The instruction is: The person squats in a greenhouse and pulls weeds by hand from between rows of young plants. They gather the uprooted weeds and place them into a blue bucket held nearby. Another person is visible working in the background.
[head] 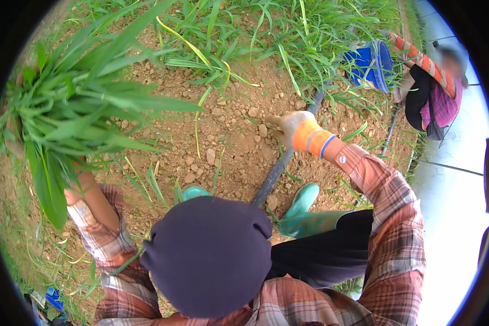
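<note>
A large bunch of green leafy plants (77,106) fills the left of the view, gripped by my left hand (78,165). Leaves cover most of that hand; its bare wrist shows below them. My right hand (288,127) wears a work glove with an orange cuff. It hangs over the bare soil, index finger stretched out to the left and the others loosely bent. Nothing shows in it, though its palm is partly hidden. Below the right hand runs a black hose (275,177), with clods of dry soil (203,150) to its left.
Green grassy plants (244,36) grow thickly across the top. A blue bucket (368,65) lies tilted at upper right, near a crouching co-worker (436,93). My green rubber boots (303,203) stand either side of the hose. A small blue object (53,298) lies at lower left.
</note>
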`<control>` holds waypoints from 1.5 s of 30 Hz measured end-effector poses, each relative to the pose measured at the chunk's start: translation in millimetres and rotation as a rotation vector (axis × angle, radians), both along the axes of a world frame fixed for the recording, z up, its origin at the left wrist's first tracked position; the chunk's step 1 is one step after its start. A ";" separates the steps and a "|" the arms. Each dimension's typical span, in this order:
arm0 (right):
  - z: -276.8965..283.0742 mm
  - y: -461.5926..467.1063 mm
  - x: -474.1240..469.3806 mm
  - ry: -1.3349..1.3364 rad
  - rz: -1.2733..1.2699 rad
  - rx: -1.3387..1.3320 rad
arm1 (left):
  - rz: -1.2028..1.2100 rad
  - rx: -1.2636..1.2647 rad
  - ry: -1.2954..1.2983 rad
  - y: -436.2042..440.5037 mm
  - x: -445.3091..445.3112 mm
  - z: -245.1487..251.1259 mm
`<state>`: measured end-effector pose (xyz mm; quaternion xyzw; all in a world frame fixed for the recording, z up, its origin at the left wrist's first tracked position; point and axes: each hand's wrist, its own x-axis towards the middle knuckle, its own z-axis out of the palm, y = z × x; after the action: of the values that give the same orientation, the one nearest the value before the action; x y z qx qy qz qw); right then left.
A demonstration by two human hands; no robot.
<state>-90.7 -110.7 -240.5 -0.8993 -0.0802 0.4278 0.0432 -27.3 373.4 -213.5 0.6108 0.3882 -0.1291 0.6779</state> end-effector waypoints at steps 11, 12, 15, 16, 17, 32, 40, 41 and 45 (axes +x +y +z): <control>-84.7 81.6 9.4 -0.191 0.351 0.290 | 0.040 0.143 0.031 35.4 -33.8 25.1; -87.6 80.6 14.0 -0.133 0.336 0.294 | 0.058 0.163 0.017 35.5 -40.0 30.7; -82.5 81.5 28.5 -0.079 0.277 0.351 | 0.119 0.246 -0.024 32.7 -64.7 56.2; -77.1 81.7 31.8 -0.073 0.270 0.371 | 0.133 0.287 -0.039 29.7 -74.1 66.0; -71.1 81.1 35.7 -0.044 0.256 0.359 | 0.149 0.324 -0.056 26.7 -82.9 77.5; -128.0 -2.2 89.8 -0.263 0.138 0.531 | 0.043 0.712 -0.753 -140.2 -113.6 262.0; -33.1 -82.6 75.0 0.081 -0.091 0.943 | -0.258 -0.387 -0.789 -297.5 -61.7 120.4; -23.0 -95.7 95.1 -0.010 -0.117 0.818 | -0.212 -0.487 -0.788 -303.8 -46.9 105.4; -18.7 -145.5 98.4 0.113 -0.340 0.809 | -0.115 -0.639 -0.785 -308.9 -23.2 76.0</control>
<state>7.7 -256.1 -259.2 -0.7855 -0.0896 0.3971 0.4660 -50.5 64.5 -137.5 0.3959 0.0110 -0.0394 0.9174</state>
